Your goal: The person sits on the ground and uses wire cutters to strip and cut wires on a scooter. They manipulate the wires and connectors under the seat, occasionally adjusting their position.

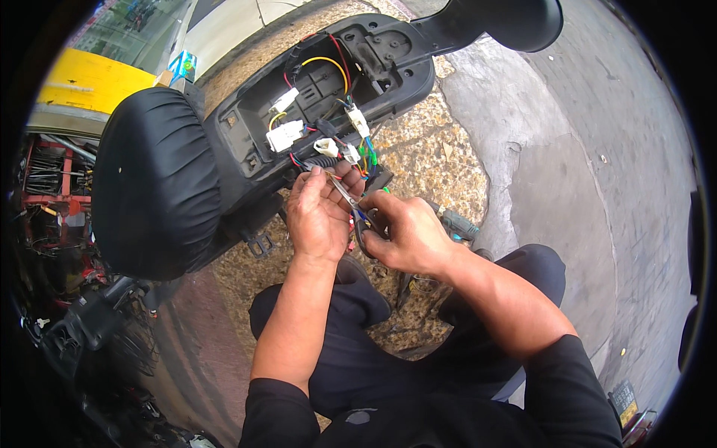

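Observation:
My right hand (411, 235) grips a pair of scissors (345, 196) by dark loop handles, the metal blades pointing up and left. Between the fingers of my left hand (317, 224), turned palm up, thin coloured wires (336, 177) are pinched right at the blade tips. Whether the blades touch the wires is too small to tell. Just beyond my fingers hang white plug connectors (326, 147) on red, blue and yellow wires. They come out of the open black underseat tray (250, 123) of a scooter or similar vehicle, where another white connector (285, 136) lies.
A wrinkled black seat (157, 183) stands at the left end of the tray; a black curved part (515, 22) sticks out at its far right. A dark greenish tool (457, 224) lies right of my right hand. A red rack (63, 179) with cables stands at left.

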Demonstrator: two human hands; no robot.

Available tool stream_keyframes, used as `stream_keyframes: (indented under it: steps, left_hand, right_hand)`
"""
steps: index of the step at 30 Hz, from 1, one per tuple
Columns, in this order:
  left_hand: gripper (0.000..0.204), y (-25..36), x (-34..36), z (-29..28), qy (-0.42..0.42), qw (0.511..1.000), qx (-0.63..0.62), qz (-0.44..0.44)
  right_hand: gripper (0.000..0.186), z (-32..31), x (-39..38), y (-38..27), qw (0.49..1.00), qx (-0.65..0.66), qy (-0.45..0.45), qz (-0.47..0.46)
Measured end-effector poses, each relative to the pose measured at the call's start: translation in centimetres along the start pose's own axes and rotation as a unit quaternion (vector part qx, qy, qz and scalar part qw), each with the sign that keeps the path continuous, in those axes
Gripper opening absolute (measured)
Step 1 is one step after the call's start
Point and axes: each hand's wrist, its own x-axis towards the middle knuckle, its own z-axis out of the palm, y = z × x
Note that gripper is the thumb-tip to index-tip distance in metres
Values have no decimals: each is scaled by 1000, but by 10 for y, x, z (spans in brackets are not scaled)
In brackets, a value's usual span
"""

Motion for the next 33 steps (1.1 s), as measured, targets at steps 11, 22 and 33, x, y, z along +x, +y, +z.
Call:
stream_keyframes:
  steps: [11, 22, 33]
  left_hand:
    - [11, -3, 1, 7, 18, 1000, 4, 22]
    - [17, -8, 2, 6, 21, 998, 16, 57]
    - [16, -1, 4, 2, 18, 999, 18, 39]
  right_hand:
    - [39, 4, -1, -1, 1000, -10, 26, -9]
    - [37, 8, -1, -4, 1000, -17, 26, 4]
    - [36, 7, 1, 0, 998, -53, 23, -23]
